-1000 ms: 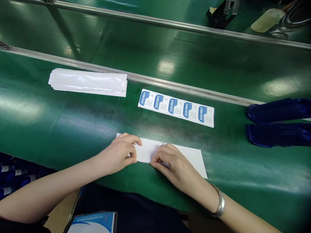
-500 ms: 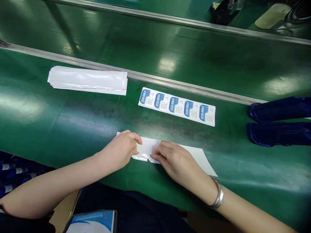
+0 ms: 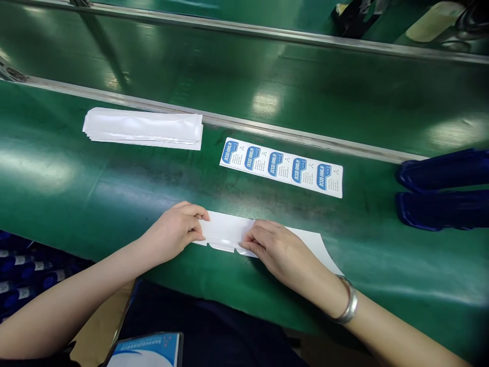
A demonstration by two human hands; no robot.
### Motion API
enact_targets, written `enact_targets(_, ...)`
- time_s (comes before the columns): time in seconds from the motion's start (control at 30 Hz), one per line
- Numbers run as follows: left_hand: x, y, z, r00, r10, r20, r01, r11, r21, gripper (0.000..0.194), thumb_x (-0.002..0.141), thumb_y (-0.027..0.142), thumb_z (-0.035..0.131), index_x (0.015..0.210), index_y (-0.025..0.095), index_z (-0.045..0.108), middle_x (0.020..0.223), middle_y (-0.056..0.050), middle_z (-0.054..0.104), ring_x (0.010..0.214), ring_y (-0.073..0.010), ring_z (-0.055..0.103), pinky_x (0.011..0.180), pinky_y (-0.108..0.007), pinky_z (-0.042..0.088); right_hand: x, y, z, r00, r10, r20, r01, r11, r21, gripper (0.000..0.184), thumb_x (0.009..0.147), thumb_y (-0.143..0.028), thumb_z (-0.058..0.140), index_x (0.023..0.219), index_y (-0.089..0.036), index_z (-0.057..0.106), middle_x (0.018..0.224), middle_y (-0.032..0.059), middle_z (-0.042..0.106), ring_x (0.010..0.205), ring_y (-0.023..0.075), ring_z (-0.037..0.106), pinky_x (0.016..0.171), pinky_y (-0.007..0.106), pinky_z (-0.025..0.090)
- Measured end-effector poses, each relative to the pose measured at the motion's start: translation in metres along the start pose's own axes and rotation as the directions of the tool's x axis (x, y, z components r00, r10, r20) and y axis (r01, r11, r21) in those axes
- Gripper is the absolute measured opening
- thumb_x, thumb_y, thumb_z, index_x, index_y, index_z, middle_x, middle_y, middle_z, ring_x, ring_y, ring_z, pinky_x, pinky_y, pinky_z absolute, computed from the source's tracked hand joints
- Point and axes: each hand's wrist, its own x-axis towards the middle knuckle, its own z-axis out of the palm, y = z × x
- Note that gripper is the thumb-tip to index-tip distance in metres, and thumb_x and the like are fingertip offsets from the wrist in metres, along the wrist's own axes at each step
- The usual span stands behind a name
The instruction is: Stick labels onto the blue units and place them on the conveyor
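Counter [image 3: 114, 199] is green and glossy, broad pale glare at left, duller dark scuffing mid-counter just beyond the hands. Metal rail [image 3: 305, 138] runs along its far edge, slanting nearer toward the right, with a metal fitting [image 3: 14, 74] at its left end. Past that: a green band [image 3: 214, 76] with light reflections and a dark diagonal streak at left, then a second rail [image 3: 267, 31], then more green surface. Black bracket [image 3: 357, 18] and a pale rounded thing [image 3: 433, 23] sit up there, far right; can't identify the latter.

White strip [image 3: 225, 227] lies at the counter's near side, roughly centre. Left hand [image 3: 175, 229] covers its left end, thumb and fingers closed on the near edge, index on the face. Right hand [image 3: 275, 244] pinches the same edge right of centre. Edge between them is slit into small flaps, slightly curled.

Stack of white strips [image 3: 143, 127] far left, just beside the rail. Label sheet [image 3: 280, 165] right of it, five blue-and-white labels showing. Two dark blue parts [image 3: 443, 210] side by side at far right.

Below the counter, near left: heap of blue parts [image 3: 23, 270]. Badge [image 3: 145, 351] on dark clothing, near edge.
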Motion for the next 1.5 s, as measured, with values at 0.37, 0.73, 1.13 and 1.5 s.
enact_targets(0.37, 0.015, -0.002, -0.005, 1.0, -0.021, -0.023, 0.023, 0.998, 0.059, 0.021, 0.092, 0.019, 0.06, 0.073, 0.019, 0.066, 0.099, -0.002, 0.076, 0.089, -0.0193, 0.071, 0.076, -0.03, 0.054, -0.015, 0.01, -0.012, 0.999, -0.011, 0.04, 0.008, 0.997, 0.082, 0.01, 0.101, -0.018, 0.062, 0.092, -0.019, 0.059, 0.09, 0.0052, 0.06, 0.082, 0.0229, 0.059, 0.071, 0.034, 0.05)
enact_targets(0.73, 0.0, -0.011, -0.001, 0.994, 0.093, -0.058, -0.091, 0.995, 0.045, 0.028, 0.099, 0.035, 0.053, 0.079, 0.024, 0.069, 0.119, -0.005, 0.07, 0.105, -0.0245, 0.065, 0.083, -0.036, 0.053, -0.045, 0.035, -0.024, 0.998, 0.062, 0.008, -0.063, 0.994, 0.092, 0.016, 0.103, -0.016, 0.06, 0.087, -0.018, 0.063, 0.088, 0.0054, 0.061, 0.083, 0.0215, 0.059, 0.074, 0.032, 0.048)
enact_targets(1.13, 0.003, -0.024, -0.005, 0.999, 0.048, 0.023, -0.049, 0.998, 0.047, 0.028, 0.099, 0.039, 0.052, 0.082, 0.025, 0.068, 0.127, -0.005, 0.066, 0.114, -0.0257, 0.061, 0.091, -0.038, 0.047, -0.033, 0.036, -0.037, 0.99, 0.077, 0.122, -0.107, 0.957, 0.269, 0.015, 0.098, -0.011, 0.068, 0.085, -0.016, 0.064, 0.088, 0.0029, 0.058, 0.086, 0.0192, 0.056, 0.079, 0.03, 0.045)
enact_targets(1.5, 0.012, -0.029, -0.014, 1.0, 0.021, 0.006, -0.021, 0.999, 0.047, 0.032, 0.099, 0.046, 0.051, 0.08, 0.025, 0.067, 0.125, -0.005, 0.067, 0.11, -0.0256, 0.063, 0.085, -0.037, 0.049, -0.022, 0.043, -0.03, 0.991, 0.131, 0.02, -0.132, 0.991, 0.018, 0.017, 0.099, -0.013, 0.066, 0.083, -0.013, 0.062, 0.088, 0.0049, 0.054, 0.074, 0.0182, 0.052, 0.066, 0.029, 0.041)
